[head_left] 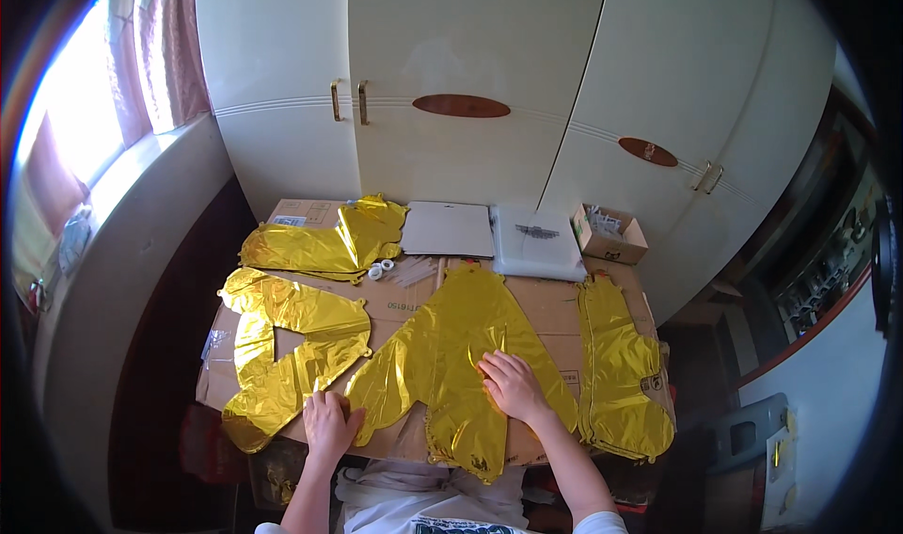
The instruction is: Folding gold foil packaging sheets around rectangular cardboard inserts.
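Note:
A large flat gold foil balloon (461, 346) with spreading limbs lies in the middle of a cardboard-covered table. My right hand (513, 385) rests on its right-hand part, fingers stretched over the foil. My left hand (329, 426) is at the near edge, beside the balloon's left limb and the lower part of another flat gold foil balloon (303, 319), which has an opening in it. Its thumb stands apart from the fingers, and no held thing shows. To the right lies a long gold foil balloon (621, 365), flat and creased, with a seam along its left side.
More gold foil (324, 242) lies at the back left, by small white rolls (381, 269). A pale flat board (449, 229), a translucent white case (536, 242) and an open small box (611, 233) line the back, before white cabinets (470, 35). A grey plastic stool (748, 430) stands right.

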The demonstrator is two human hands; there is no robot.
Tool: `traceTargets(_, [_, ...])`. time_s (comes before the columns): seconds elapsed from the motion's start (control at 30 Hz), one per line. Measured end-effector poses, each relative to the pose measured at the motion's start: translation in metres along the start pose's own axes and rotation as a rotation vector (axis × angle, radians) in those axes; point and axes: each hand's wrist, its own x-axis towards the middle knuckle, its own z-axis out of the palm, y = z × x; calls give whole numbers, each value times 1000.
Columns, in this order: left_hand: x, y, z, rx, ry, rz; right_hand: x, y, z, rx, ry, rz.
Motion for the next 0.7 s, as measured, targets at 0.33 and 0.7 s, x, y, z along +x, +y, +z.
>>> traceTargets(0.33, [-2,12,-2,23,26,-21,-3,0,1,8,40,12])
traceTargets(0.7, [-11,1,6,-79,48,40,-4,-7,5,38,22,18])
